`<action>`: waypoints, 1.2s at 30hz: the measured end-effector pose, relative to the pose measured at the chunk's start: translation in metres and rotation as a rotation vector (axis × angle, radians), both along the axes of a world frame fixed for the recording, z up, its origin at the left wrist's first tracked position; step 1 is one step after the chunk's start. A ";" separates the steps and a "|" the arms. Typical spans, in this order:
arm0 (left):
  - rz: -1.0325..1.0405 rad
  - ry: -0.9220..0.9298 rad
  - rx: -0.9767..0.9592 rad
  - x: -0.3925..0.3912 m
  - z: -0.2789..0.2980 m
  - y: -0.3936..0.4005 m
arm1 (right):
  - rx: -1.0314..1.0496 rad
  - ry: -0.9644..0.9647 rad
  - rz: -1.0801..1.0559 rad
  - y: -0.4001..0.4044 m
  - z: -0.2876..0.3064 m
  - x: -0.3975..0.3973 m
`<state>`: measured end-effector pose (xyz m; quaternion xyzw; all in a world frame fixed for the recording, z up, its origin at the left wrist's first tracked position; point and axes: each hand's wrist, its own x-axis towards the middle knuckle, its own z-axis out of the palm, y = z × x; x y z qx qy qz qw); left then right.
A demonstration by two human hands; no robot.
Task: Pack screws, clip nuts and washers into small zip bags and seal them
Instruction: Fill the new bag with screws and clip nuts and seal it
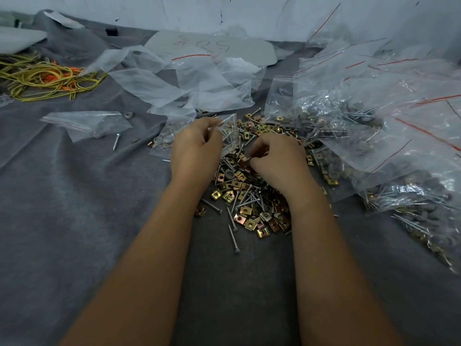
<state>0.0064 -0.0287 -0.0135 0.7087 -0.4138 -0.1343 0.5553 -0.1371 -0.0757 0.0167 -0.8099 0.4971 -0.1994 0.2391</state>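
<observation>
My left hand (193,146) pinches a small zip bag (228,136), its grip closed on the bag's edge above the pile; screws show inside. My right hand (277,158) is curled, fingertips down in the loose heap of clip nuts (249,221) and screws (232,221) on the grey cloth (74,208); what its grip holds, I cannot tell. Filled bags (361,136) lie heaped just to the right. Empty bags (199,78) lie behind.

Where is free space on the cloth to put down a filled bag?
Free: the grey cloth left of the left forearm, below the lone screw. Crowded: the loose hardware pile between the arms and the filled bags at right.
</observation>
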 end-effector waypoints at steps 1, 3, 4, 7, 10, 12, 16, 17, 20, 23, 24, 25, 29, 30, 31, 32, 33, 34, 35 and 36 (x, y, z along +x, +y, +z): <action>-0.001 0.003 -0.001 0.000 0.000 0.000 | -0.010 -0.013 0.006 -0.001 0.000 0.001; -0.001 0.000 0.001 0.000 0.000 0.000 | -0.038 -0.055 0.003 -0.002 -0.003 0.002; -0.002 -0.001 0.000 0.000 -0.001 0.000 | -0.050 -0.092 -0.009 -0.003 -0.005 0.002; -0.002 0.000 -0.003 0.000 0.000 -0.001 | -0.057 -0.260 -0.040 -0.006 -0.006 0.004; -0.003 -0.001 -0.010 0.000 0.000 0.000 | -0.049 -0.438 -0.031 -0.004 -0.003 0.008; -0.005 -0.001 -0.012 -0.001 0.000 0.000 | -0.061 -0.533 0.007 0.000 -0.001 0.012; -0.003 -0.020 -0.002 -0.001 0.002 0.001 | -0.113 -0.556 0.099 0.007 -0.002 0.020; -0.002 -0.032 0.000 -0.001 0.003 0.001 | -0.123 -0.534 0.115 0.007 -0.004 0.022; -0.005 -0.045 0.003 -0.001 0.004 0.001 | -0.140 -0.454 0.166 0.009 -0.009 0.026; -0.010 -0.034 -0.004 0.000 0.002 0.001 | -0.151 -0.450 0.177 0.008 -0.009 0.026; -0.007 -0.029 -0.004 0.000 0.001 0.000 | -0.153 -0.469 0.159 0.008 -0.008 0.025; -0.004 -0.020 -0.006 0.000 0.001 0.000 | -0.158 -0.487 0.124 0.007 -0.007 0.023; 0.003 0.009 0.000 0.000 0.000 0.000 | -0.151 -0.433 -0.117 -0.002 -0.006 0.009; 0.001 0.014 0.002 -0.001 0.000 0.000 | -0.143 -0.345 -0.160 -0.007 -0.008 0.003; 0.000 0.019 0.002 0.000 0.000 0.000 | -0.137 -0.206 -0.187 -0.011 -0.010 -0.003; 0.000 0.022 0.002 0.000 0.000 0.000 | -0.129 -0.039 -0.206 -0.015 -0.011 -0.008; 0.000 0.023 0.003 0.000 0.000 0.000 | -0.125 0.107 -0.217 -0.017 -0.012 -0.011; -0.001 0.023 0.005 0.000 0.000 0.001 | -0.122 0.183 -0.212 -0.018 -0.012 -0.011; -0.003 0.023 0.005 0.000 0.000 0.001 | -0.121 0.194 -0.188 -0.019 -0.012 -0.010; -0.005 0.023 0.005 0.000 0.000 0.001 | -0.128 0.167 -0.146 -0.019 -0.012 -0.009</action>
